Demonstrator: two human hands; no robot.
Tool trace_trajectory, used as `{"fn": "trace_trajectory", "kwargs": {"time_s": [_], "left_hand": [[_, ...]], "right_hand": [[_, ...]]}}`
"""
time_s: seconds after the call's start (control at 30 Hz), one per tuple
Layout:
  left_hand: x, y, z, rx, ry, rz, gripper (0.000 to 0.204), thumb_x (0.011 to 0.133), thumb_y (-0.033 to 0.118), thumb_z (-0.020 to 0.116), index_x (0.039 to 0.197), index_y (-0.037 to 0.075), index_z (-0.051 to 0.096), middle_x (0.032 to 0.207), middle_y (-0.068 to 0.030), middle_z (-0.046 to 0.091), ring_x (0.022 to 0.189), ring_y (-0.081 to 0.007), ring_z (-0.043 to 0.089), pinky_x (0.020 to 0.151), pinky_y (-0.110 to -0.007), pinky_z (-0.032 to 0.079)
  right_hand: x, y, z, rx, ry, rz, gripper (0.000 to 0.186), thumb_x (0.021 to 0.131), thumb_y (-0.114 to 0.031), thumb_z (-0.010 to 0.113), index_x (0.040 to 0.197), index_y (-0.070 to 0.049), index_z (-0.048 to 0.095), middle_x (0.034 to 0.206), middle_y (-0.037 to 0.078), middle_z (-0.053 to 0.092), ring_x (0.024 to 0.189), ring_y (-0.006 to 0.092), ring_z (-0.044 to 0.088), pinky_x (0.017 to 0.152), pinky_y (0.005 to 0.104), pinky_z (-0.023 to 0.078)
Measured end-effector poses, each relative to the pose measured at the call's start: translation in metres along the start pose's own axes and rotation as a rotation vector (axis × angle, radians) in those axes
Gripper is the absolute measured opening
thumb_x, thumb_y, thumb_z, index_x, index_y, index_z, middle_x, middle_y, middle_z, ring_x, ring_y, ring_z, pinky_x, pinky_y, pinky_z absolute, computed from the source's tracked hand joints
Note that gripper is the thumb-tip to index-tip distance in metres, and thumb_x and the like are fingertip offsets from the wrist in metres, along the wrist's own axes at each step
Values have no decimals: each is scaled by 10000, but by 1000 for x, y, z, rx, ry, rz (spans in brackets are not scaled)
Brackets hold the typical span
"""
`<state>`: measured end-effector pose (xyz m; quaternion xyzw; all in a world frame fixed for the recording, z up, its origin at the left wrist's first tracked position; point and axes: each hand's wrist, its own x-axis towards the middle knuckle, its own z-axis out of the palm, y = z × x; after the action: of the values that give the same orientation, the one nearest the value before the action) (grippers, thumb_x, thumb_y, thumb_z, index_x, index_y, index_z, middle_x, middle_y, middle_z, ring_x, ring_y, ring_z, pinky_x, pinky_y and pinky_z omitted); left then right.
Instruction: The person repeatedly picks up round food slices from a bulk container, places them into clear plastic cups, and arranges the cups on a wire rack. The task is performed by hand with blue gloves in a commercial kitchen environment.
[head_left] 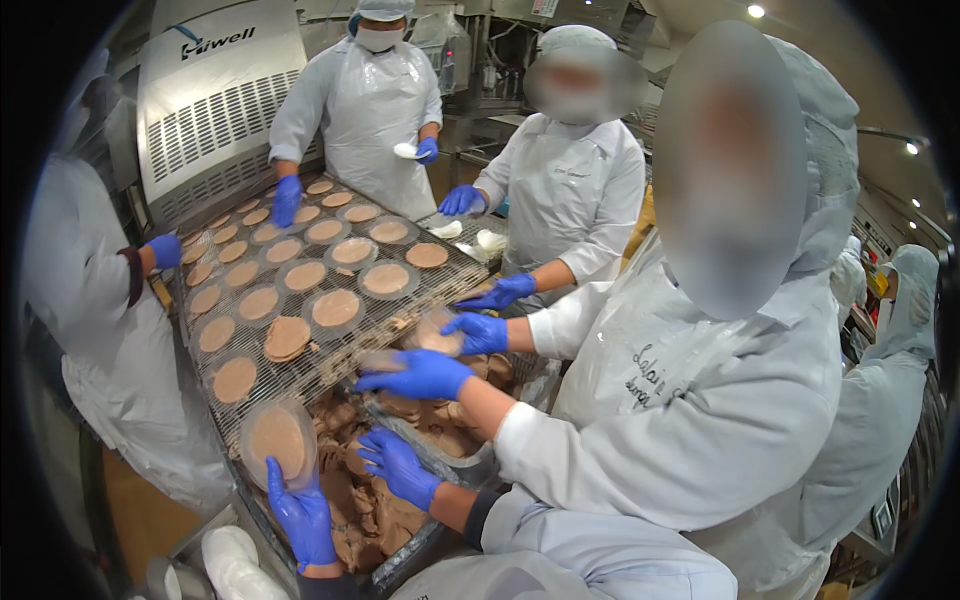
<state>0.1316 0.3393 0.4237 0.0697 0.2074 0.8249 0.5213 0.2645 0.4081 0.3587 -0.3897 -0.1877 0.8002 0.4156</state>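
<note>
My left hand (300, 515), in a blue glove, grips the lower rim of a clear round dish (278, 440) holding a flat brown disc, tilted up at the near end of the wire mesh belt (330, 375). My right hand (398, 465), also gloved, hovers with spread fingers and holds nothing, just above a metal tray (410, 560) heaped with broken brown pieces (375, 510). Several more brown discs in clear dishes (336, 308) lie in rows on the belt.
A co-worker in white at my right reaches both gloved hands (420, 375) over the belt's near corner. Other people in white stand at the left (165, 250), far end (287, 200) and right side (500, 292). A steel machine housing (215, 110) stands behind the belt.
</note>
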Motion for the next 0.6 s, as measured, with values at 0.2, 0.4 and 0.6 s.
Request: {"fn": "trace_trajectory", "kwargs": {"time_s": [0.2, 0.4, 0.6], "left_hand": [[13, 8, -16, -5, -85, -127, 431, 843, 194, 563, 1207, 11, 422, 1181, -140, 499, 1086, -262, 487, 939, -396, 405], [34, 3, -72, -54, -24, -106, 513, 839, 277, 555, 1276, 89, 362, 1277, -147, 397, 1139, -308, 427, 923, -492, 392], [74, 33, -19, -43, -151, -112, 559, 822, 366, 566, 1258, 73, 376, 1263, -146, 406, 1135, -325, 422, 926, -504, 381]], "right_hand": [[3, 3, 11, -3, -39, 45, 504, 880, -272, 390, 1332, -98, 247, 1305, 94, 405, 1194, 250, 389, 987, 402, 273], [9, 8, 12, 3, -51, 59, 468, 887, -275, 381, 1307, -95, 283, 1305, 86, 409, 1189, 250, 395, 983, 404, 282], [1, 1, 12, 3, -40, 66, 484, 865, -311, 412, 1294, -106, 325, 1311, 80, 400, 1188, 249, 396, 995, 403, 260]]}}
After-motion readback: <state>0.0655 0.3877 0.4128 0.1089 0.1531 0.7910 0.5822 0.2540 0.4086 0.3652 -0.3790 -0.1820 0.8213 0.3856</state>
